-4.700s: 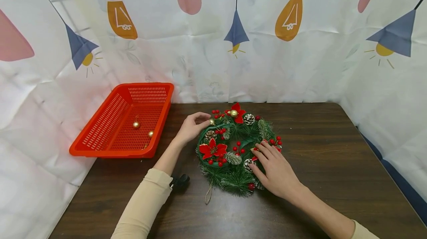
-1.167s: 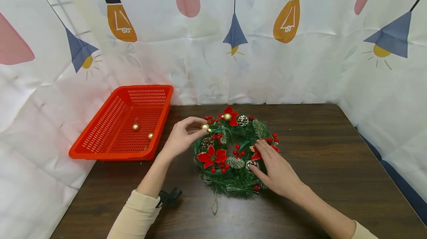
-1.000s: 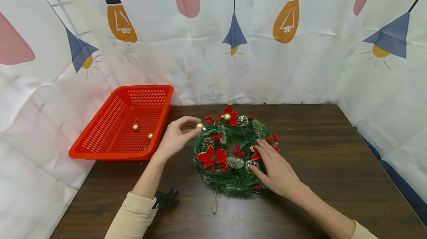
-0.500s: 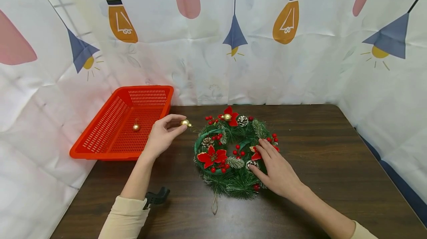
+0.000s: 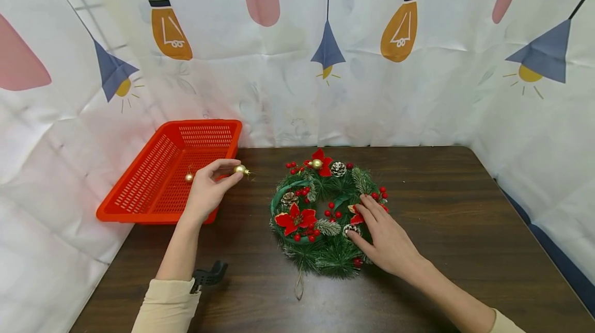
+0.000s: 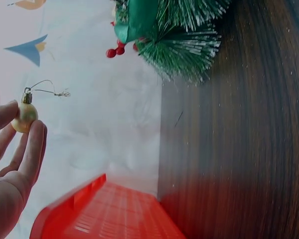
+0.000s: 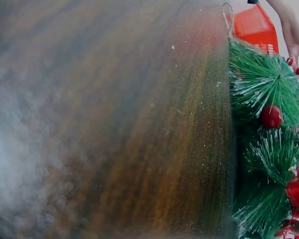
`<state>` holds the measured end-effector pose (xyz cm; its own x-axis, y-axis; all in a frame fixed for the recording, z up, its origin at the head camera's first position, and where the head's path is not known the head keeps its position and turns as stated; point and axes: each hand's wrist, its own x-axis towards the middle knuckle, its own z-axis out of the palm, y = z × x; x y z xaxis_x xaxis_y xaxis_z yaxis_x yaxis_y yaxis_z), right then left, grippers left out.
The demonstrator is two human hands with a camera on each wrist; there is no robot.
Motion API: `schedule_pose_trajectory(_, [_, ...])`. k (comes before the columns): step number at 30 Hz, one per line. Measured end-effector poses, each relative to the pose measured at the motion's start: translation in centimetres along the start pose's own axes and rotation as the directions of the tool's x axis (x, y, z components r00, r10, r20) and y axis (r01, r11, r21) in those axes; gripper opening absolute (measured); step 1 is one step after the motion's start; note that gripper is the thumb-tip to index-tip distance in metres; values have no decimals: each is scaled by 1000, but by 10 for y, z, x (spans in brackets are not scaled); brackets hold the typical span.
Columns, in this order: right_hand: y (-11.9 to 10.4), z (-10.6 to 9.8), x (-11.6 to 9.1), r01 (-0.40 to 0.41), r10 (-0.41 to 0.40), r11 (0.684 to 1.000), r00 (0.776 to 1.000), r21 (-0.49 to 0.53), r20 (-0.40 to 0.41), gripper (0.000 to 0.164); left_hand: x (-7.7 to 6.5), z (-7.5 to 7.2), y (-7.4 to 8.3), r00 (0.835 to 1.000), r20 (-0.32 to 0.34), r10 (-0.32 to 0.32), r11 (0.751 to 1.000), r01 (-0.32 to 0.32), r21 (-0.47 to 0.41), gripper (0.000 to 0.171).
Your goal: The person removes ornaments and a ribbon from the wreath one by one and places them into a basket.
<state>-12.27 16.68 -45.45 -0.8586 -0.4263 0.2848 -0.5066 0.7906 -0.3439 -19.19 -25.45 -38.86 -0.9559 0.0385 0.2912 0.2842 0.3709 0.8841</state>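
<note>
Between thumb and fingertips, my left hand (image 5: 207,191) pinches a small gold bauble (image 5: 240,169). It is held over the right edge of the red basket. A thin wire loop trails from the bauble's cap (image 6: 27,94) in the left wrist view. The green Christmas wreath (image 5: 341,260) lies flat on the table, with red poinsettias (image 5: 296,219), pine cones (image 5: 338,169) and red berries on it. Another gold bauble (image 5: 317,163) sits on its far poinsettia. My right hand (image 5: 383,235) rests on the wreath's right side with extended fingers, partly covering a red flower.
The red plastic basket (image 5: 139,217) stands at the table's back left, and a gold bauble (image 5: 189,177) lies in it. A twine loop (image 5: 299,287) sticks out from the wreath's near side. A printed white curtain (image 5: 288,90) hangs behind the dark wooden table (image 5: 446,209).
My left hand has drawn the gold bauble away from the wreath's left edge, leftward to the basket. The wreath shifted slightly at first. My right hand has stayed on the wreath.
</note>
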Motion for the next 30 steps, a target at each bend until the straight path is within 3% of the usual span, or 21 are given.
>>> schedule_pose_trajectory(15, [-1, 0, 0, -5, 5, 1000, 1000, 5, -6, 80, -5, -27, -9, 996, -85, -22, 999, 19, -37, 38])
schedule_pose_trajectory(24, [-1, 1, -1, -2, 2, 1000, 1000, 0, -11, 79, -7, -47, -19, 985, -144, -97, 995, 94, -26, 38])
schedule_pose_trajectory(30, [-1, 0, -1, -1, 1, 1000, 1000, 6, -8, 80, -9, -60, -24, 972, -170, -160, 985, 146, -91, 38])
